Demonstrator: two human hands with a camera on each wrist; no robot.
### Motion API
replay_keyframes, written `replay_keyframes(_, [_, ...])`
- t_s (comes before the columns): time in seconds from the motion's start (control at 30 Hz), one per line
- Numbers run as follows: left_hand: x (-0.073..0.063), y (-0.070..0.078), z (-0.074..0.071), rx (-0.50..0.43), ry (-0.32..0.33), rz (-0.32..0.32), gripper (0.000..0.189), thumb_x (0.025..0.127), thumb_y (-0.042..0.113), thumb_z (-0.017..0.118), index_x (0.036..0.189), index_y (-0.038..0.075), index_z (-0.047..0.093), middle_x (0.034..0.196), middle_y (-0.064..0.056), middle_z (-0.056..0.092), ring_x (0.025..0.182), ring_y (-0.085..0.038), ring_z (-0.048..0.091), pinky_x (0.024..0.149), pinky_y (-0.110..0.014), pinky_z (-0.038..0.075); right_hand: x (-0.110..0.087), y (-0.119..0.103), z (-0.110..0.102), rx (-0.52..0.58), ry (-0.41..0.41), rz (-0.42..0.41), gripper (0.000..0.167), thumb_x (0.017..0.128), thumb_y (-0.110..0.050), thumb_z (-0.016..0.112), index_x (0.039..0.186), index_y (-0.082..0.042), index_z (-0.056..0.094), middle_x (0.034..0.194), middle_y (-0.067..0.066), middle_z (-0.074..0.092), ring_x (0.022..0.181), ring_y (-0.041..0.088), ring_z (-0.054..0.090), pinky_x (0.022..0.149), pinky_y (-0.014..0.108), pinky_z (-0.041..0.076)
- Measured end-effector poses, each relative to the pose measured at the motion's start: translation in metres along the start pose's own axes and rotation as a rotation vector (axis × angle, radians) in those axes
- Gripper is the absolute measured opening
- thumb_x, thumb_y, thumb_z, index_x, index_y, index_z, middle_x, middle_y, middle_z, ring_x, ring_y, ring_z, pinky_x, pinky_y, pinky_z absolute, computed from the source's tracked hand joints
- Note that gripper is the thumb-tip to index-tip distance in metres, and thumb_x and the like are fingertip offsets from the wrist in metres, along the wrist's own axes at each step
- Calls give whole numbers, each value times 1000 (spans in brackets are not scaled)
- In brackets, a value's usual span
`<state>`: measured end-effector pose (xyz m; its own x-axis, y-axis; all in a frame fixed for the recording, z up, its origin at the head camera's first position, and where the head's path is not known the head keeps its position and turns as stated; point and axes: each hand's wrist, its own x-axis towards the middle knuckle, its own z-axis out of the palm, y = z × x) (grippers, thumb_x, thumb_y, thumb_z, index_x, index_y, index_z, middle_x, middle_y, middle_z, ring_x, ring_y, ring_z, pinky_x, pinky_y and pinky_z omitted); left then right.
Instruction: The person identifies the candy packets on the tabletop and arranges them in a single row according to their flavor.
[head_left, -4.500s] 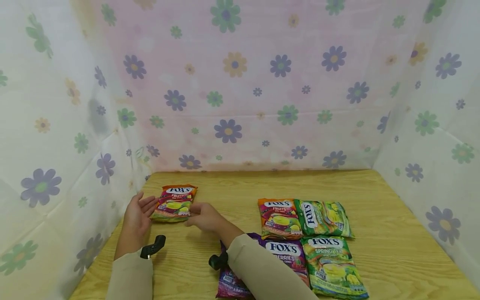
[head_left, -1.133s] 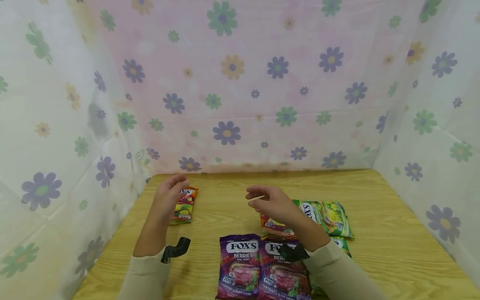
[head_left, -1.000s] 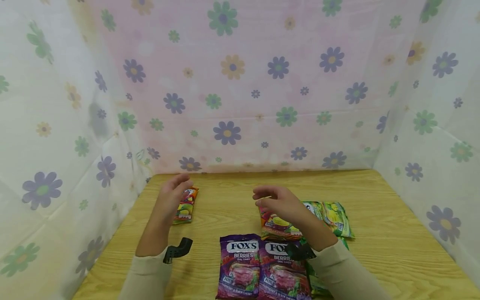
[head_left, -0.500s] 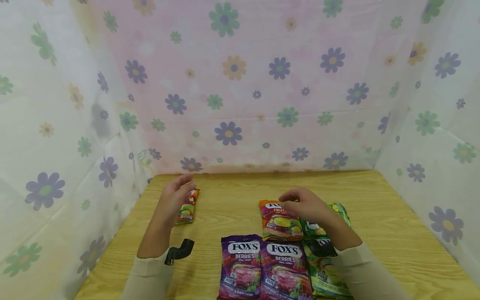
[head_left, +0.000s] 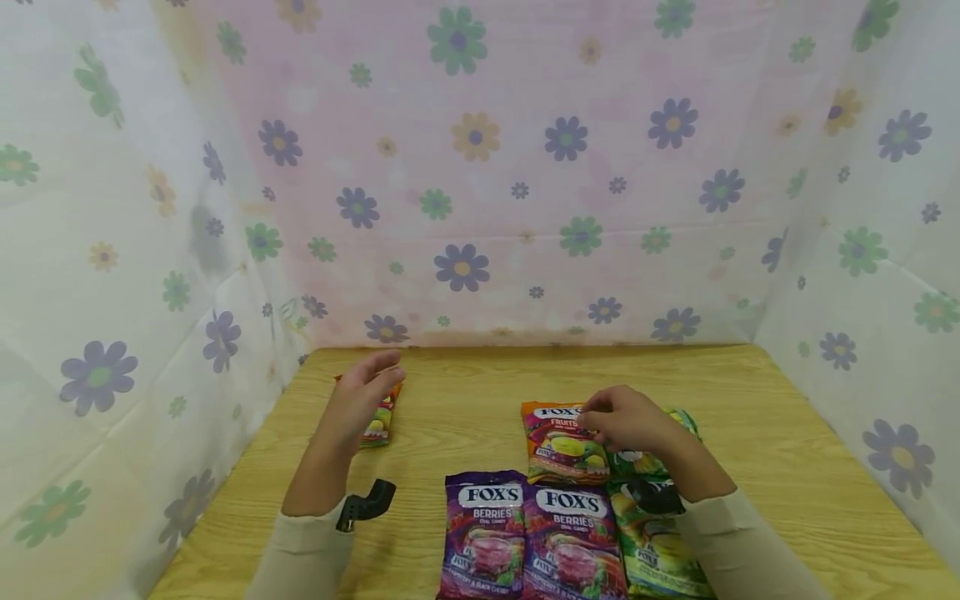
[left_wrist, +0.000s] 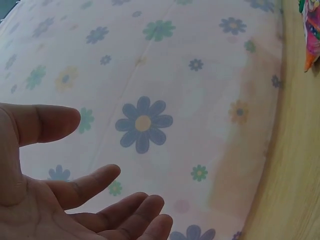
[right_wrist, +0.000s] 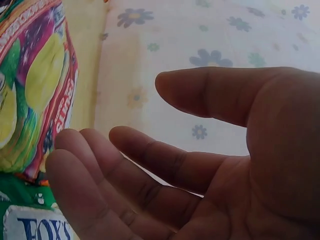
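Note:
My left hand (head_left: 360, 408) hovers in front of an orange-topped FOX'S Fruits candy bag (head_left: 381, 423) at the far left, hiding much of it. Its fingers are relaxed and hold nothing in the left wrist view. My right hand (head_left: 633, 425) is over the seam between a second Fruits candy bag (head_left: 558, 450) and a green candy bag (head_left: 628, 463), covering part of both. In the right wrist view its fingers bend loosely, thumb apart, with nothing between them. Another green candy bag (head_left: 660, 546) lies nearer, partly under the right forearm.
Two purple FOX'S Berries candy bags (head_left: 486, 533) lie side by side at the front middle of the wooden table (head_left: 450, 392). Flower-patterned cloth (head_left: 480, 208) encloses the back and both sides. A black wrist mount (head_left: 367, 502) sits on each sleeve.
Both hands were beside the far-left Fruits bag earlier. My right hand has since moved right, over the other Fruits bag toward the green one. My left hand has shifted slightly right.

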<state>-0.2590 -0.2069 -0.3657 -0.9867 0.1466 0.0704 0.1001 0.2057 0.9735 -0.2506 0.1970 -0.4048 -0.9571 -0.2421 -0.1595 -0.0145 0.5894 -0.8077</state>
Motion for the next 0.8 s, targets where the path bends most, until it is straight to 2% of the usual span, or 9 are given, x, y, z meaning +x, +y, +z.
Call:
replay_keyframes(0.2, [2,2,12,8,-38,3,54,109,26,54,154,1,40,159,-19,38,145,-39,42,122,-59,32,0,4,-4,2,-5,24,38,104,-26,63,128,2,66,101,17,70,79,27,67,64,39,59])
replay_keyframes(0.3, [5,-2,20,-33,-65,-11,55,109,24,54,155,0,38,159,-20,38,145,-39,42,122,-58,34,0,7,-6,19,-11,28,38,104,-26,63,128,3,66,104,17,70,80,28,68,64,39,59])
replay_keyframes(0.5, [10,-13,39,-104,-97,-44,55,108,19,54,155,-2,35,156,-22,40,145,-41,43,119,-56,38,-1,12,-11,82,-35,35,42,104,-30,64,129,4,64,107,20,69,83,31,69,67,41,60])
replay_keyframes(0.6, [12,-19,50,-140,-114,-67,52,107,16,54,153,-2,37,154,-22,42,144,-42,44,118,-55,40,-1,13,-13,80,-34,38,40,104,-29,63,126,5,65,106,20,68,85,31,70,69,41,61])
replay_keyframes(0.8, [13,-33,72,-201,-188,-125,53,107,17,54,152,-4,37,151,-26,45,142,-44,46,115,-52,44,-1,15,-14,66,-48,46,36,106,-24,59,123,7,67,102,22,68,81,32,72,67,41,61])
